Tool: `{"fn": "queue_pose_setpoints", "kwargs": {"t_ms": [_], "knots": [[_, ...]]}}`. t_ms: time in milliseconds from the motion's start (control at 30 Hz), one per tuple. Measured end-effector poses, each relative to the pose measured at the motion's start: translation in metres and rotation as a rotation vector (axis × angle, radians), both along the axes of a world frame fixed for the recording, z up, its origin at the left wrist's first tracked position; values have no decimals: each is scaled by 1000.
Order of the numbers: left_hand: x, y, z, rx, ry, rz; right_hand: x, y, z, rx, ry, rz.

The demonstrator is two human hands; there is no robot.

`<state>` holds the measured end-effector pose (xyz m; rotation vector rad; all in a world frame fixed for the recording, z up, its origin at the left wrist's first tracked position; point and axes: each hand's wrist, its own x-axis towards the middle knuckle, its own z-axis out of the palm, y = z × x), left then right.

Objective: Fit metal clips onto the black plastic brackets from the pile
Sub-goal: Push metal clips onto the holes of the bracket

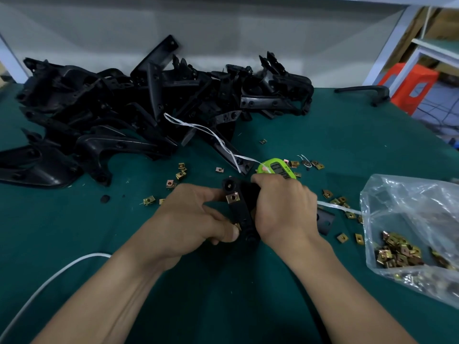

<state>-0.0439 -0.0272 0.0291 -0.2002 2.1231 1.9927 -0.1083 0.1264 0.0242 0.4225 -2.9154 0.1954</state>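
Both forearms enter from the lower edge and meet at mid-frame over the green table [347, 135]. From my remote seat I read the left hand [196, 214] as curled against the left edge of one black bracket [242, 212], its thumb and forefinger pinching a brass clip [237, 225] at the bracket's near end. The right hand [283, 207] wraps the same bracket from the right, fingers closed over it. The bracket is held between the two hands just above the table, long axis running away from me. A fitted clip [232, 197] sits on its left edge near the far end.

Beyond the hands lies a green timer [277, 168], with a white string [213, 135] trailing from it up onto the pile of brackets [124, 115], which fills the far left of the table. Loose clips [181, 170] are scattered between pile and hands and to the right. A clear plastic bag [409, 232] at right holds more clips [397, 252]. A white cable [49, 276] crosses the lower left corner.
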Motion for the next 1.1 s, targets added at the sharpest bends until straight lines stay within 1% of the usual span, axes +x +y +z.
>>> {"fn": "queue_pose_setpoints", "kwargs": {"t_ms": [167,367,500,567,633,700,833,1033,1100], "knots": [[3,5,-7,107,21,55,3,-3,11,115,73,0],[2,12,-12,240,59,162,3,-4,9,85,95,-6],[1,22,-14,247,80,198,0,-1,3,4,15,-18],[-1,22,-13,314,61,170,-2,3,3,-87,-40,-34],[-4,18,-13,397,40,105,-4,8,4,-191,-55,-56],[-7,16,-14,431,29,71,-5,11,5,-243,-62,-57],[-6,22,-19,407,59,159,-5,11,4,-248,-59,-26],[-3,28,-21,264,270,291,-9,11,2,-237,40,-53],[-2,30,-18,165,322,343,-10,10,2,-214,43,-78]]}}
